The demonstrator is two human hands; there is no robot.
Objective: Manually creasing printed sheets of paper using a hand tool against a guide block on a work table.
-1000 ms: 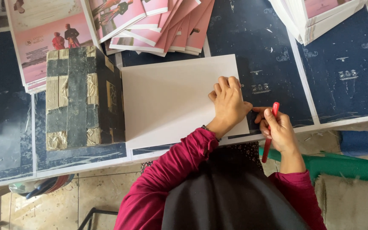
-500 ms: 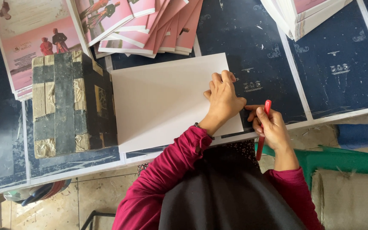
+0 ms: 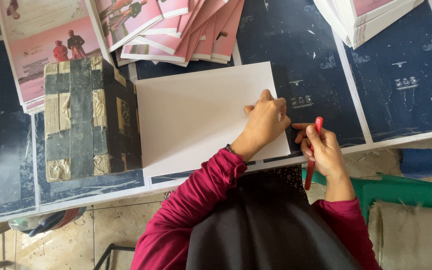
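Note:
A blank white sheet (image 3: 196, 112) lies on the dark blue table top (image 3: 301, 55). My left hand (image 3: 264, 121) presses down on the sheet's right edge, fingers curled over it. Just right of the sheet, my right hand (image 3: 321, 150) grips a slim red tool (image 3: 314, 152) like a pen or cutter, its tip pointing away from me beside the sheet's edge. My dark red sleeves reach in from the bottom.
A dark box patched with brown tape (image 3: 83, 117) stands left of the sheet. Pink printed booklets (image 3: 176, 27) are fanned out behind it, another pile (image 3: 36, 45) at far left, a white stack (image 3: 366, 17) at top right. Green furniture (image 3: 406, 190) sits below the table's edge.
My left hand has slid slightly along the sheet's right edge. My right hand keeps the red tool next to it. The view has shifted a little.

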